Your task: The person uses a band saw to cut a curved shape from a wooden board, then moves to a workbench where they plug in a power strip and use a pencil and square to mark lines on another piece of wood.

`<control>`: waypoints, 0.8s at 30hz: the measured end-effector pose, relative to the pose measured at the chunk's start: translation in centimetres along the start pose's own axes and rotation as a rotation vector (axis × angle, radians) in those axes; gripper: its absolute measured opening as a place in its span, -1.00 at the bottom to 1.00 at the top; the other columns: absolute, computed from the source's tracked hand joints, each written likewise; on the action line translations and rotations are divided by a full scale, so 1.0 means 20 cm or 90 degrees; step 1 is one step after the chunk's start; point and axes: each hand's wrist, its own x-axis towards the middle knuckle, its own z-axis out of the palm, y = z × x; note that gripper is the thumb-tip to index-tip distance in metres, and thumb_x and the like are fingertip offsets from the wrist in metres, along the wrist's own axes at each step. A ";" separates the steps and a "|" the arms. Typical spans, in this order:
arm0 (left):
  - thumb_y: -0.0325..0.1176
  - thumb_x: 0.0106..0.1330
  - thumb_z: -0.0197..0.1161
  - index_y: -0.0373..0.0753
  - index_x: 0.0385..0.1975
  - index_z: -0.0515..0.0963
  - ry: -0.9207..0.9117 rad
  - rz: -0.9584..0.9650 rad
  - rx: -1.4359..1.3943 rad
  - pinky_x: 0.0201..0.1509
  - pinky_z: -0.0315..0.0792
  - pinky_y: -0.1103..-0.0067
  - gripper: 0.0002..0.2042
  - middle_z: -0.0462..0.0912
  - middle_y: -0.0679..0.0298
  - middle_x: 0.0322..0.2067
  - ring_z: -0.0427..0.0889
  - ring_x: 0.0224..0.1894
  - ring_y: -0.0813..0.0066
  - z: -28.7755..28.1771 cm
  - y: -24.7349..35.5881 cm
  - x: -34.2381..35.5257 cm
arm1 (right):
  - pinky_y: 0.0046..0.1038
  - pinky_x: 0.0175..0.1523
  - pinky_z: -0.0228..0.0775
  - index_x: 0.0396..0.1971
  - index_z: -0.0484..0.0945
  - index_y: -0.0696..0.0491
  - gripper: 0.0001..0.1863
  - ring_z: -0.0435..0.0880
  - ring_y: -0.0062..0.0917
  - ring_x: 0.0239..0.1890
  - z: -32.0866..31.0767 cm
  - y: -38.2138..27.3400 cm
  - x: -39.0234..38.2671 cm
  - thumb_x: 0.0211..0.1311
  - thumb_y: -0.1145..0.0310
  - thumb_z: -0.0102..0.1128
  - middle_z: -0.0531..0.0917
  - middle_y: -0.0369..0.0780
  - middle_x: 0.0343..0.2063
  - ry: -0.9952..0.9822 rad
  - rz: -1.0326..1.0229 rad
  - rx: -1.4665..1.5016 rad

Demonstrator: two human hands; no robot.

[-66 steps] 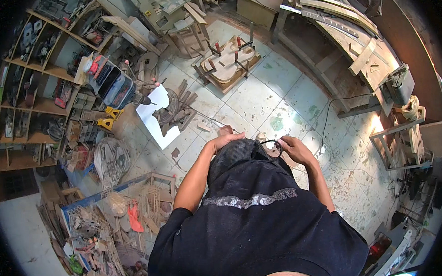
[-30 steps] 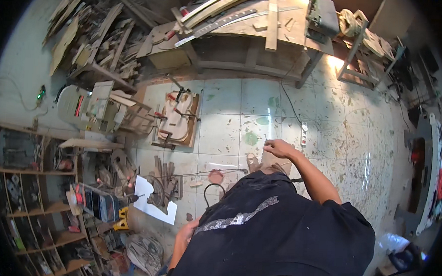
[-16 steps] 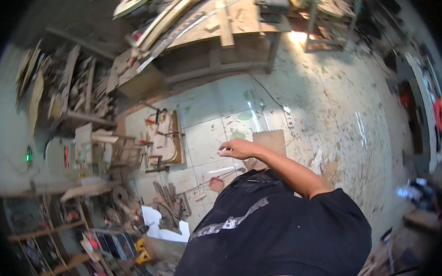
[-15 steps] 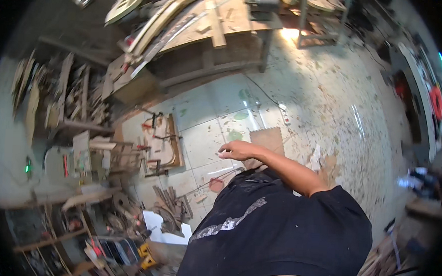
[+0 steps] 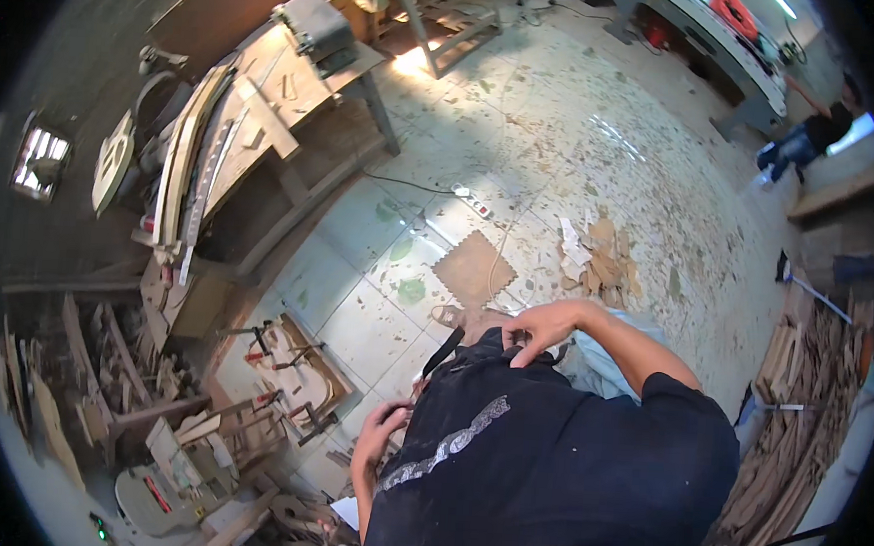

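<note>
My right hand point(image 5: 545, 328) is at the front of my waist, its thumb and fingers curled against dark cloth at the lower edge of my black T-shirt point(image 5: 557, 437). My left hand point(image 5: 381, 430) is beside my left hip with its fingers bent inward. Whatever it may hold is too small to make out. Just ahead of it, a black strap point(image 5: 444, 350) hangs from my waist. Below my right forearm shows some light blue cloth point(image 5: 621, 352). One of my shoes point(image 5: 446, 316) stands on the tiled floor.
A workbench point(image 5: 269, 76) with curved wooden strips and a machine stands far left. Clamped wooden pieces point(image 5: 294, 369) lie at left, near a scrap rack point(image 5: 125, 375). A power strip point(image 5: 472, 201), brown mat point(image 5: 474, 268) and shavings cover floor ahead. Another person point(image 5: 810, 139) is far right.
My right hand has drawn back to my waist, and my left hand has come into view at my left side. The view has turned right, bringing another person into sight.
</note>
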 end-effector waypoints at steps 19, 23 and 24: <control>-0.28 0.02 0.25 -0.36 -0.46 0.50 0.038 0.068 0.583 -0.39 0.37 0.41 -0.76 0.50 -0.11 -0.58 0.55 -0.53 0.16 0.12 0.29 0.03 | -0.23 -0.12 0.44 -0.31 0.61 0.20 -0.77 0.62 -0.11 -0.24 0.08 -0.11 0.17 0.14 0.33 0.21 0.64 0.00 -0.34 0.247 -0.343 -0.167; -0.26 0.10 0.23 -0.35 -0.47 0.49 0.113 0.105 0.547 -0.38 0.38 0.40 -0.76 0.46 -0.07 -0.61 0.57 -0.52 0.25 0.16 0.23 0.09 | -0.25 -0.12 0.45 -0.30 0.63 0.19 -0.77 0.65 -0.16 -0.25 0.04 -0.12 0.21 0.10 0.36 0.27 0.67 -0.02 -0.37 0.217 -0.338 -0.154; -0.26 0.10 0.23 -0.35 -0.47 0.49 0.112 0.105 0.548 -0.38 0.38 0.40 -0.76 0.46 -0.07 -0.61 0.57 -0.52 0.25 0.17 0.21 0.12 | -0.26 -0.13 0.45 -0.30 0.64 0.19 -0.78 0.65 -0.18 -0.26 0.03 -0.12 0.22 0.09 0.36 0.28 0.68 -0.03 -0.38 0.198 -0.319 -0.139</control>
